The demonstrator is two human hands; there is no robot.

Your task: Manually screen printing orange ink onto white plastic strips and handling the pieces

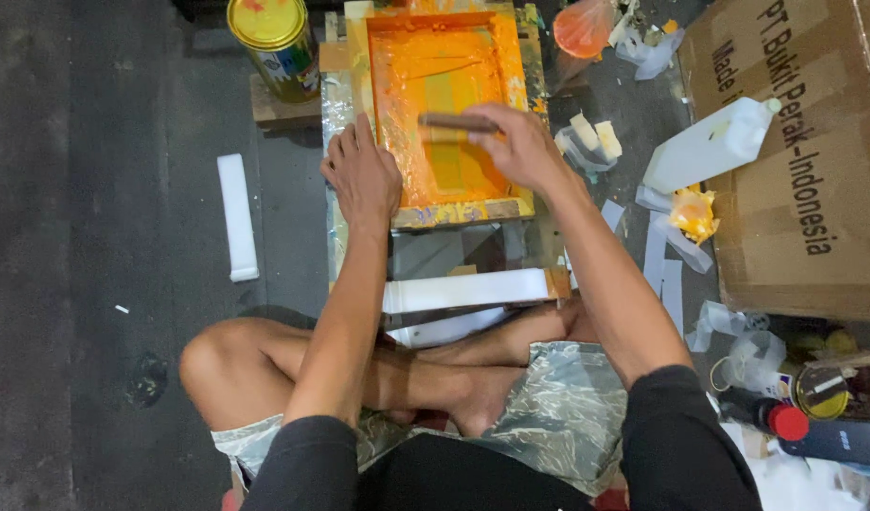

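In the head view, the person sat cross-legged on the dark floor (123, 237), facing a wooden-framed printing screen (444, 114) flooded with orange ink. The right hand (520, 147) was closed around a brown squeegee handle (459, 122), which lay crosswise over the middle of the screen. The left hand (362, 175) rested flat, fingers spread wide and holding nothing, on the screen's left frame edge near its near-left corner. The screen sat on a foil-covered board (336, 123) ahead of the person's knees. A white strip (463, 290) lay just under the screen's near edge, close to the shins. A yellow paint tin (276, 43) stood beyond the left hand, beside the screen's far-left corner. A white bar (237, 216) lay on the floor well to the left. To the right were a white plastic bottle (711, 144) leaning on a cardboard box (814, 161), and an orange-stained rag (692, 213).
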